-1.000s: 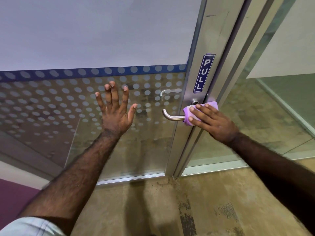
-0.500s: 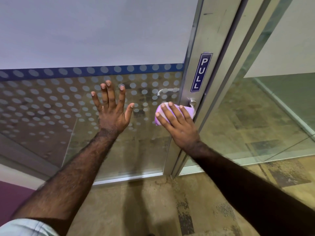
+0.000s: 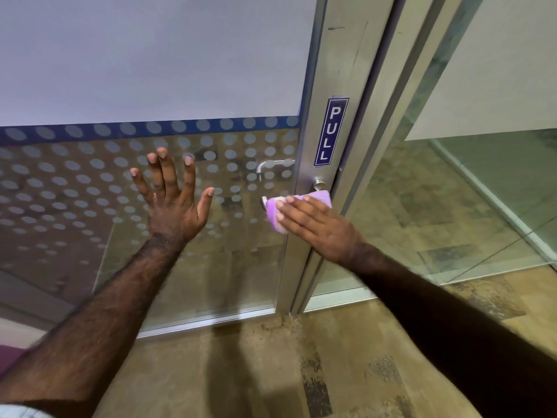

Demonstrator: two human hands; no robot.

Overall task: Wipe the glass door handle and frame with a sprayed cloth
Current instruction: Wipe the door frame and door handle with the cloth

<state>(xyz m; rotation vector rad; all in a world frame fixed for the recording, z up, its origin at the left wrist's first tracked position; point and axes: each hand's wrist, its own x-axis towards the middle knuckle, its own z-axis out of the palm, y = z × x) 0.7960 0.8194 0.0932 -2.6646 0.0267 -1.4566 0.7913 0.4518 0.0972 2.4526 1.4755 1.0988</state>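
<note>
A glass door with a dotted frosted film has a brushed metal frame (image 3: pixel 337 73) on its right side. The silver lever handle (image 3: pixel 319 184) juts out of the frame, and only its tip (image 3: pixel 264 202) and its base show. My right hand (image 3: pixel 316 226) lies flat over a purple cloth (image 3: pixel 301 202) wrapped on the lever. My left hand (image 3: pixel 173 200) is spread flat against the glass (image 3: pixel 75 191), left of the handle, holding nothing.
A blue PULL sticker (image 3: pixel 331 131) sits on the frame above the handle. A second handle (image 3: pixel 272 165) shows through the glass on the far side. A fixed glass panel (image 3: pixel 452 191) stands to the right. Mottled brown floor (image 3: pixel 271 372) lies below.
My right hand slid the cloth left along the lever to its tip, then came back right toward the frame. My left hand stayed pressed on the glass.
</note>
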